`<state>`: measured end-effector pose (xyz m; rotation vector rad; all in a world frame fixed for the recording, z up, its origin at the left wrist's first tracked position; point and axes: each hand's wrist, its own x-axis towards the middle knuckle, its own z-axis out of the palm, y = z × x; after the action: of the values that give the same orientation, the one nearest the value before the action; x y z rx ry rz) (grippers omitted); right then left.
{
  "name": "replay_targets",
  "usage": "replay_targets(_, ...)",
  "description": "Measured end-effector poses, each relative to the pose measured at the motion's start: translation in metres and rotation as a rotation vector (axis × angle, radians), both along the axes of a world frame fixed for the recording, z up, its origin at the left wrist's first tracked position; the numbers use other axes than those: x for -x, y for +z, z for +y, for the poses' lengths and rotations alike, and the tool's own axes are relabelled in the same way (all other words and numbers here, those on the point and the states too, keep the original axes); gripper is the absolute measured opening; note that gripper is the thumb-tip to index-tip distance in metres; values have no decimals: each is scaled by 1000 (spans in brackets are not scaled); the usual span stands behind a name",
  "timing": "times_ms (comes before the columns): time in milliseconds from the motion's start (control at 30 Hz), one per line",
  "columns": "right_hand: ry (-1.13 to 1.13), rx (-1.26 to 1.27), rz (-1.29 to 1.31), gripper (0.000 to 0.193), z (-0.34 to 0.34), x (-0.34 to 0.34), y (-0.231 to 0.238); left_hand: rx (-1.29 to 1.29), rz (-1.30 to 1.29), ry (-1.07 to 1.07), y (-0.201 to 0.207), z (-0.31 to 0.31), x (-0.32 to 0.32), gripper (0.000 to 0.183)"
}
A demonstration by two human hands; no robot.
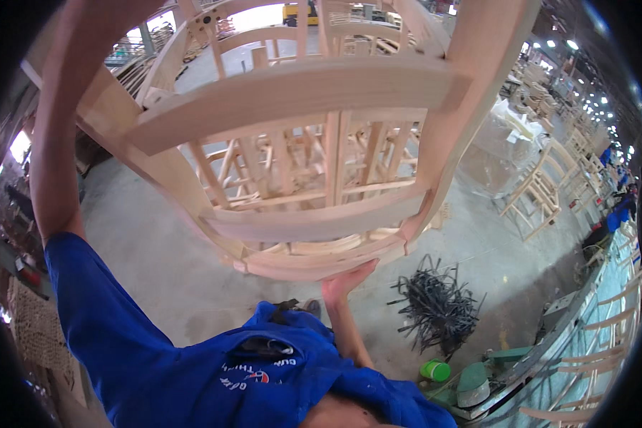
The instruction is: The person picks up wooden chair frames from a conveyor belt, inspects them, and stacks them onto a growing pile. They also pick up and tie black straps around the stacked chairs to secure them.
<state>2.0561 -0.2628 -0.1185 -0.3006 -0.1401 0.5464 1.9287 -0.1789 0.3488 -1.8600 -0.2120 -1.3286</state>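
An unfinished, pale wooden chair (285, 100) is raised in front of me and takes up the upper middle of the view. Its curved slats run across between two posts, the curved end rail lying closest to my body. Beneath that rail, my right hand (347, 282) bears against the wood and holds it from below, palm on the rail and fingers reaching to the right. My left arm (57, 164) stretches up along the chair's left side. Past the upper edge of the picture, my left hand is out of sight.
Black strapping (439, 303) lies tangled on the concrete floor at right, near a bright green container (435, 369). Beyond stand a plastic-wrapped stack (496, 153) and wooden chairs (542, 185). A bench (585, 335) with curved wooden parts lines the lower right; woven material (39, 328) is at far left.
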Motion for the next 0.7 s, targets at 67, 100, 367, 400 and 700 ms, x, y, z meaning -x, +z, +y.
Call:
replay_targets(67, -94, 104, -53, 67, 13, -28, -14, 135, -31, -34, -15, 8, -41, 19)
replay_targets(100, -75, 81, -31, 68, 14, -39, -20, 168, -11, -46, -17, 10, -55, 19)
replay_targets(367, -100, 231, 4, 69, 37, -141, -53, 381, 227, -14, -30, 58, -157, 16)
replay_targets(400, -63, 218, 46, 69, 37, -150, -54, 388, 254, 10, -31, 62, -167, 16)
replay_targets(700, 118, 247, 154, 69, 38, -179, -70, 328, 295, 86, -62, 93, -219, 33)
